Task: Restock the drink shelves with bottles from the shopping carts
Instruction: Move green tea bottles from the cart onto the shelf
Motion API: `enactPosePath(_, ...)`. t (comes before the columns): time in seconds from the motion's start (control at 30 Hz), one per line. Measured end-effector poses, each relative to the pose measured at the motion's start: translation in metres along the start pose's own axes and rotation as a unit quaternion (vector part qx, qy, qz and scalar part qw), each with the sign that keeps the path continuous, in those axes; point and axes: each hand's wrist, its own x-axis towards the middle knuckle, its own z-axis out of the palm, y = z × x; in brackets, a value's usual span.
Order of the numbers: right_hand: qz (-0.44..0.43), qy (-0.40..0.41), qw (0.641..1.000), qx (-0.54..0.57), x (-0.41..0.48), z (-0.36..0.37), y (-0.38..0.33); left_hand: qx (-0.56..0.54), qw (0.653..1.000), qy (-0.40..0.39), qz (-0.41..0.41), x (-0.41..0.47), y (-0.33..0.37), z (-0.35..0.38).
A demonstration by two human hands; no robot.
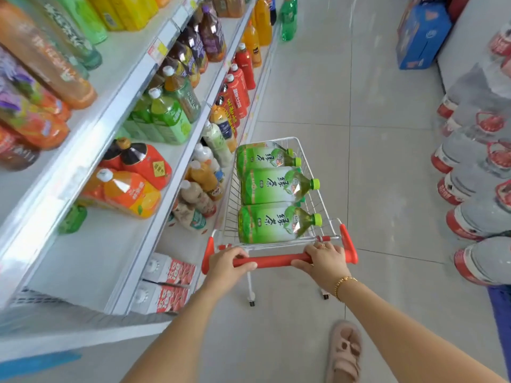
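Note:
A small wire shopping cart [329,205] with a red handle [276,260] stands in the aisle just right of the drink shelves [132,87]. Several large green tea bottles [269,186] lie on their sides in its basket, caps to the right. My left hand [228,262] is wrapped around the handle's left part. My right hand [325,258] grips the handle's right part. The shelves on the left hold green, orange, red and purple bottles, with bare white gaps on the lower tiers.
Large water jugs [475,172] with red bases line the right side of the aisle. Blue cartons [421,37] stand far right at the back. White and red cartons [168,283] sit on the bottom shelf. My sandalled foot [345,352] is on the grey tile floor.

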Motion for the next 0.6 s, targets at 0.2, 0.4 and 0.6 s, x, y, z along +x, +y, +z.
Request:
enactPosePath(0.2,-0.010,-0.009,1.000,-0.008,0.125,-0.072,0.007,-0.034,0.999,-0.005,-0.037,0.127,0.034,-0.039)
enactPosePath(0.4,-0.018,-0.022,0.999,-0.024,0.236,-0.131,0.018,-0.036,0.997,-0.011,-0.068,0.246,0.063,-0.069)
enactPosePath(0.6,-0.022,-0.015,0.999,-0.043,0.334,-0.184,0.039,-0.051,0.997,-0.001,-0.056,0.348,0.099,-0.088)
